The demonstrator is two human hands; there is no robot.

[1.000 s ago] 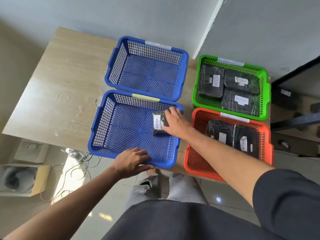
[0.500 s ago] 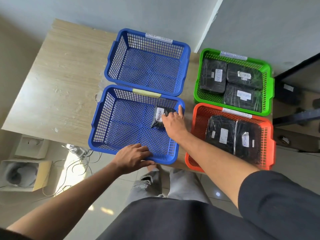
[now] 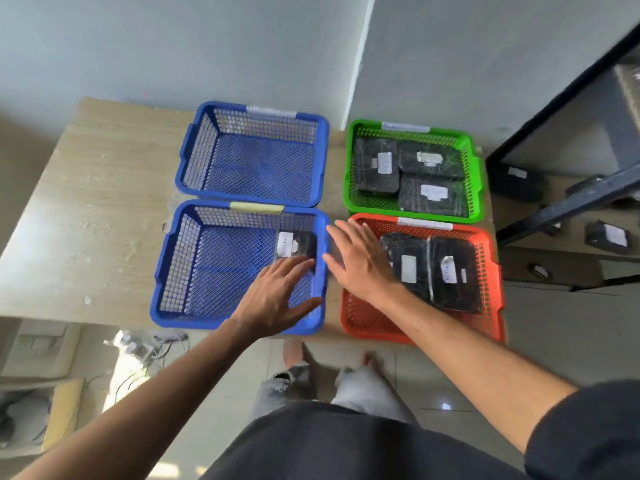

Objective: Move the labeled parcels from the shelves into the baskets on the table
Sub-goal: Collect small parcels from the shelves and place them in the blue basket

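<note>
Parcel (image 3: pixel 294 244) just beyond left hand (image 3: pixel 277 296)

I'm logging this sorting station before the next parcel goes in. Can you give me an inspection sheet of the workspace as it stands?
Surface: wooden table, four baskets in a two-by-two block.
Job's things: near blue basket holds one small parcel; far blue basket holds none; green basket three parcels; orange basket two; more parcels on the shelves.
Clutter: nothing seen on the table.
Grippers: left hand open in the near blue basket; right hand open, holding nothing.
Cables: tangle on the floor.
Surroundings: grey wall, tiled floor.
</note>
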